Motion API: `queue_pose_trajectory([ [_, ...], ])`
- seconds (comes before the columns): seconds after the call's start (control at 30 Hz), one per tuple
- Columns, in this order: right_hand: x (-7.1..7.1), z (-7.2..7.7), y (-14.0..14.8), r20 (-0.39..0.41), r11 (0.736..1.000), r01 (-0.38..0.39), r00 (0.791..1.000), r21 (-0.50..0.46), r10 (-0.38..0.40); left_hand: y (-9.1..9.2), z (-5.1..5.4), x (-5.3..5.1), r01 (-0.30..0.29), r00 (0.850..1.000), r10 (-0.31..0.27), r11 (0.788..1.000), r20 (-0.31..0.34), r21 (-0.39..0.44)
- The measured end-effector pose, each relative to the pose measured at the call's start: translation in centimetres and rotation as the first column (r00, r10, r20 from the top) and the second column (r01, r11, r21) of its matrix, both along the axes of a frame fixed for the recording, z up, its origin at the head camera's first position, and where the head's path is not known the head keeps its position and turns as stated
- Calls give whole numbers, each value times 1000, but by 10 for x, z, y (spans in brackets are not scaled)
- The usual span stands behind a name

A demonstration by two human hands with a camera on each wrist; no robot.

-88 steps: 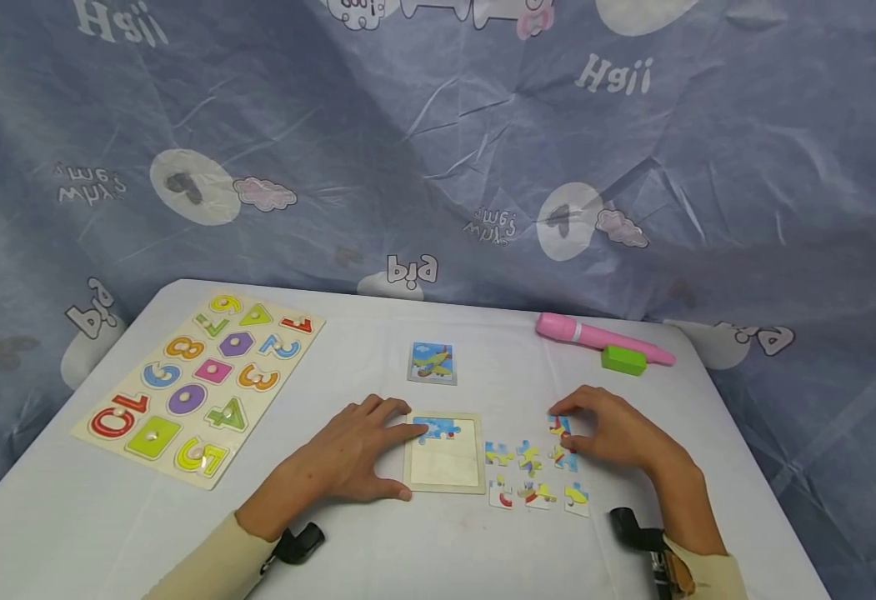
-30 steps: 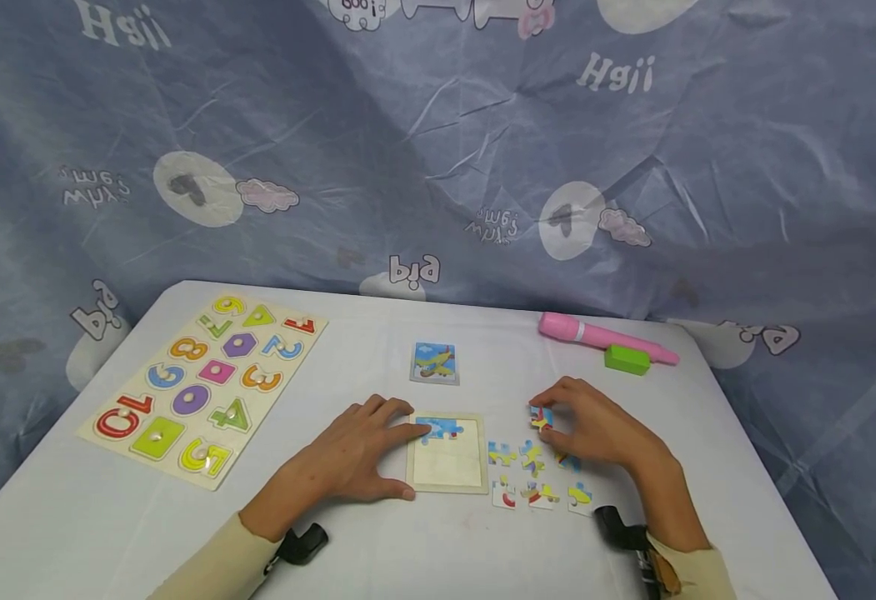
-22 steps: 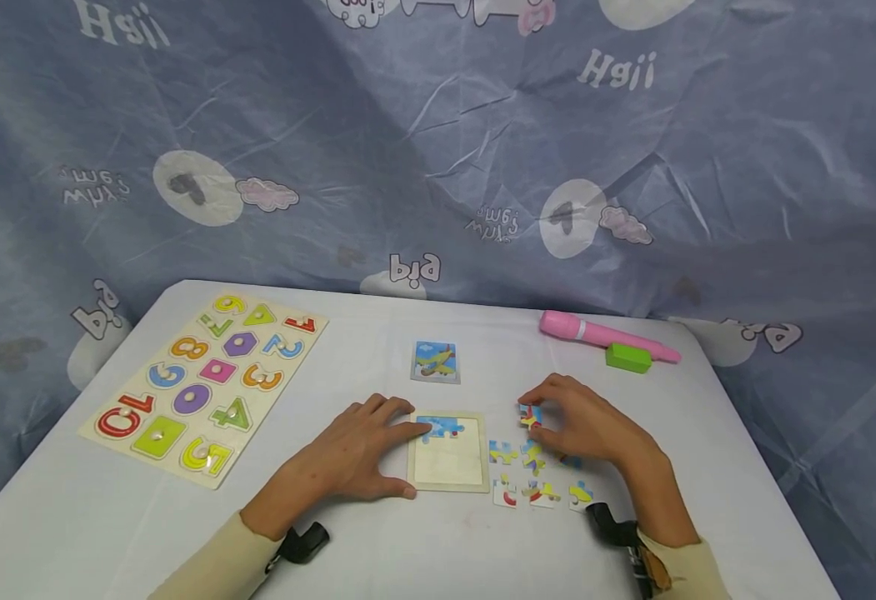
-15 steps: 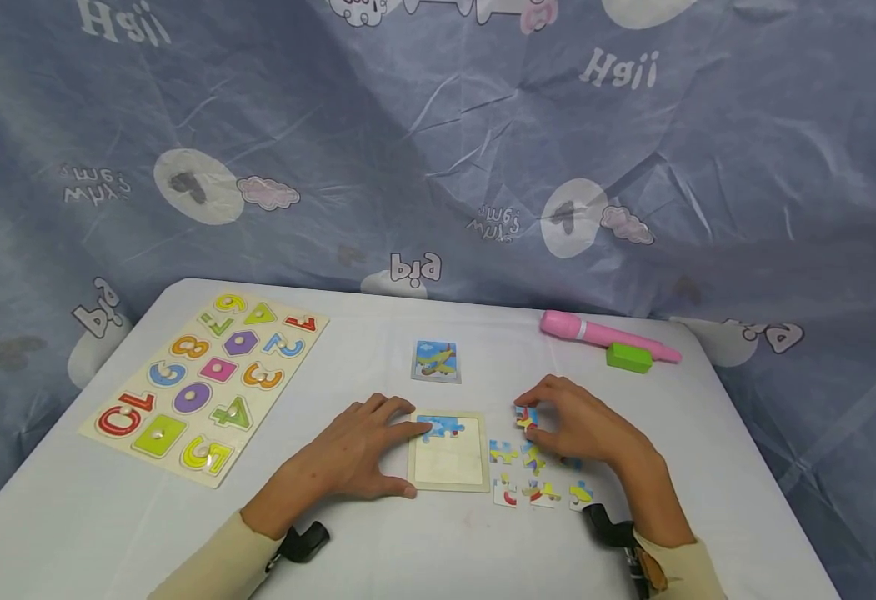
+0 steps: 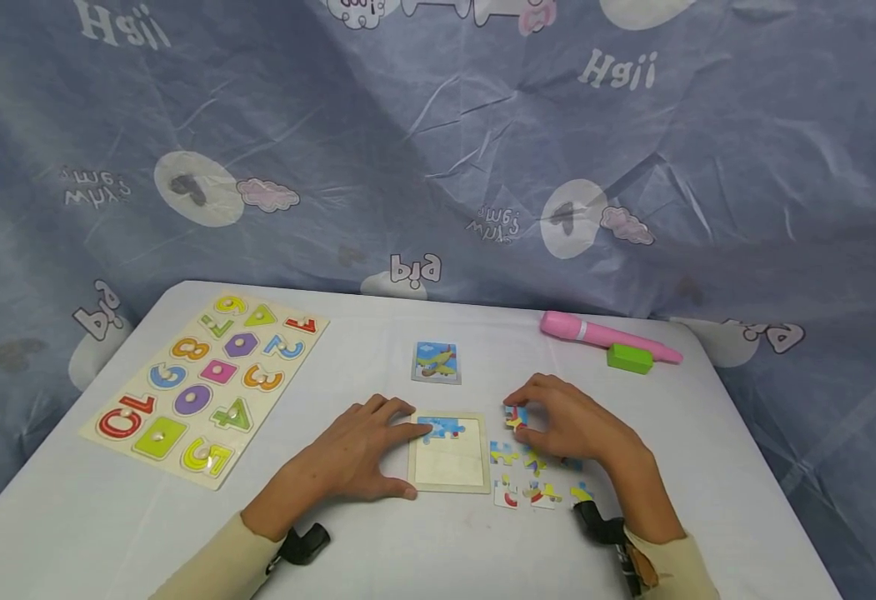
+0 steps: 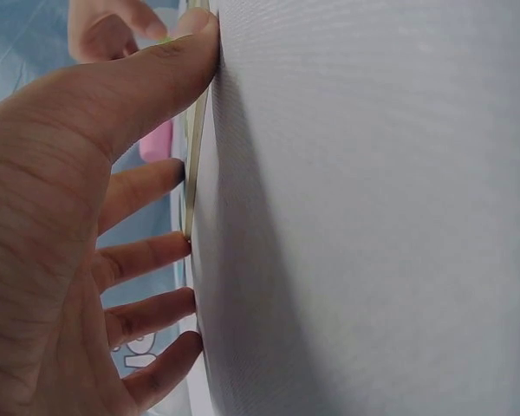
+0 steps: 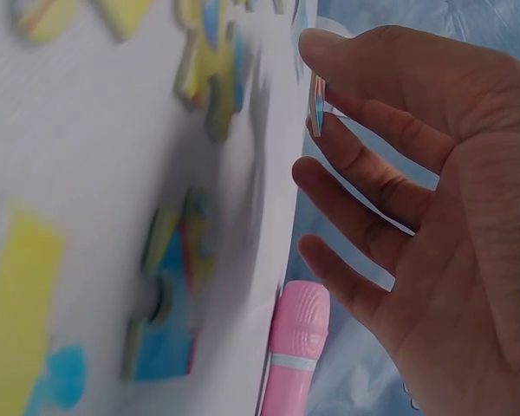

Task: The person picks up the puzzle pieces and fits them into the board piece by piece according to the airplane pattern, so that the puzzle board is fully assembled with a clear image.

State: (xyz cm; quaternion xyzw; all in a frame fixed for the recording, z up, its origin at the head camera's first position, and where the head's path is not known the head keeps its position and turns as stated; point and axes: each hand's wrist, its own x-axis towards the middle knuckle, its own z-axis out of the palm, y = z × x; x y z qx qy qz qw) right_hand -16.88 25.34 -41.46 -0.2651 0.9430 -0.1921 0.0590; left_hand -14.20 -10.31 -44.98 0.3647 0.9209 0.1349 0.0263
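My left hand (image 5: 355, 450) lies spread at the left side of a shallow wooden puzzle tray (image 5: 448, 488). Its index fingertip rests on the blue puzzle pieces (image 5: 445, 427) set along the tray's top, and the thumb touches the lower left edge. In the left wrist view, the thumb and fingers meet the thin tray edge (image 6: 197, 130). To the tray's right, my right hand (image 5: 573, 421) pinches a blue, red and yellow jigsaw piece (image 5: 514, 418) between thumb and fingers. Several loose pieces (image 5: 506, 493) lie beneath and before that hand, partly hidden by it.
An airplane picture card (image 5: 435, 363) lies behind the tray. At left is a number and shape peg board (image 5: 216, 371). A pink microphone-shaped toy (image 5: 603, 335) and a green block (image 5: 629, 358) lie at the back right. A patterned blue cloth (image 5: 407, 167) hangs behind the table.
My right hand has picked up the jigsaw piece from the upper right of the loose pieces and carried it left, close to the tray. The left hand stays at the tray.
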Motion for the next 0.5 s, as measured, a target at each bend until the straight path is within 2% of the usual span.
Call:
queue_pose_trajectory([
  [0.5,-4,9,-22,33,1000,-14,999,-9,14,0,-1,-1,16,1000,-16,1000,-15,4],
])
